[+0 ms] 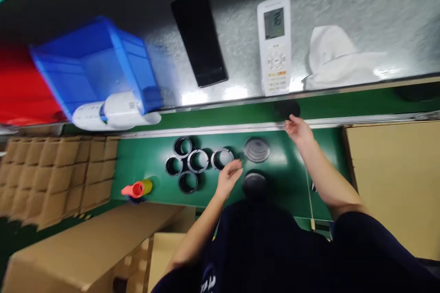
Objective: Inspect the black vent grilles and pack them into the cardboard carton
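Observation:
My left hand (pixel 230 176) is just right of the nearest black ring (pixel 222 159), fingers bent with a gap between thumb and fingers and nothing visible between them. Several more black rings (pixel 197 161) stand in a cluster to its left on the green bench (pixel 275 146). My right hand (pixel 297 129) pinches the lower edge of a dark disc (pixel 288 109) under the front edge of the metal shelf. Between my hands lies a grey round disc (pixel 257 150), with a dark round piece (pixel 255 185) below it, close to my body.
The metal shelf (pixel 240 55) holds a blue bin (pixel 92 64), a phone (pixel 200 36), a white remote (pixel 275 46) and white cloth (pixel 333 55). Cardboard dividers (pixel 51 174) and a red and yellow tape dispenser (pixel 138 189) are left; a cardboard box (pixel 395 183) is right.

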A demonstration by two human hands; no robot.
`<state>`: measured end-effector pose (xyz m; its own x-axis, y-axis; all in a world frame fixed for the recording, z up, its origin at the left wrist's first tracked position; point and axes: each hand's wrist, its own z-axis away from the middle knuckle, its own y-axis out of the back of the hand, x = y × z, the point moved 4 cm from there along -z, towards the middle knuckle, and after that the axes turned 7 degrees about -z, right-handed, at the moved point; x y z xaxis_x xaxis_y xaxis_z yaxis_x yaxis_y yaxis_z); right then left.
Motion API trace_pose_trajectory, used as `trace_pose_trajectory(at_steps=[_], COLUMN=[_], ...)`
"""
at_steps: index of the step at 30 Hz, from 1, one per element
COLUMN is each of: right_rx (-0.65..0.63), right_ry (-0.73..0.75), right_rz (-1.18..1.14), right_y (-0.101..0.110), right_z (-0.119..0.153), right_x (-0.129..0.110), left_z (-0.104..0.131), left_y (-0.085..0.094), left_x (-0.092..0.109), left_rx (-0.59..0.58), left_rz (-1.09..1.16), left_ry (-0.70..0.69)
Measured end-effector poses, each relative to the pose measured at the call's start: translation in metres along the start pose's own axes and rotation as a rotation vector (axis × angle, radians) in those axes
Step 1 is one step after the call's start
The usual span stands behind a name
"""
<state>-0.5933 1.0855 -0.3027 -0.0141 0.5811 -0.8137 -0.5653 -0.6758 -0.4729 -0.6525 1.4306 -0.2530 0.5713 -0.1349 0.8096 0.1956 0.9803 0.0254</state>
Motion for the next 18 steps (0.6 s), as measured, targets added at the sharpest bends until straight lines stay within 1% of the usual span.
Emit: trace_pose_trajectory(at_steps=[2,4,5,6,7,8,9,11,12,13,14,15,16,18], right_rx=[-0.098,-0.248,-0.334,-0.409,-0.455,-0.46,-0.436,-0.392,-0.415,-0.479,-0.568,-0.654,-0.717,-0.78], right_ry=[-0.207,-0.426,-0.513,-0.552,-0.519,-0.411,-0.24,0.177,0.363,0.504,0.596,0.648,0.673,0.68], right_rz=[-0.123,-0.239,-0.256,-0.218,-0.116,0.033,0.21,0.559,0.697,0.806,0.885,0.939,0.971,0.996], right_y=[-0.043,-0.082,-0.096,-0.106,-0.11,-0.109,-0.106,-0.101,-0.102,-0.105,-0.109,-0.113,-0.117,-0.125], right_z=[0.064,0.134,0.165,0.189,0.204,0.211,0.212,0.206,0.204,0.204,0.205,0.207,0.21,0.216], right_x=[0.048,0.081,0.091,0.095,0.095,0.09,0.08,0.052,0.04,0.031,0.027,0.026,0.027,0.035], left_z=[-0.005,-0.006,-0.004,0.0,0.007,0.015,0.025,0.045,0.055,0.064,0.072,0.078,0.084,0.092], left_y=[-0.021,-0.028,-0.027,-0.024,-0.02,-0.015,-0.01,-0.001,0.001,0.003,0.003,0.003,0.003,0.003], left_x=[0.018,0.025,0.025,0.025,0.024,0.024,0.024,0.023,0.022,0.019,0.017,0.013,0.01,0.002], left_rx=[-0.123,-0.175,-0.192,-0.213,-0.237,-0.262,-0.282,-0.292,-0.292,-0.293,-0.298,-0.304,-0.307,-0.303], left_rz=[0.276,0.444,0.49,0.522,0.554,0.59,0.63,0.698,0.72,0.734,0.744,0.753,0.763,0.778], left_ry=[-0.036,-0.049,-0.03,-0.006,0.011,0.012,-0.002,-0.04,-0.045,-0.04,-0.029,-0.017,-0.006,0.02])
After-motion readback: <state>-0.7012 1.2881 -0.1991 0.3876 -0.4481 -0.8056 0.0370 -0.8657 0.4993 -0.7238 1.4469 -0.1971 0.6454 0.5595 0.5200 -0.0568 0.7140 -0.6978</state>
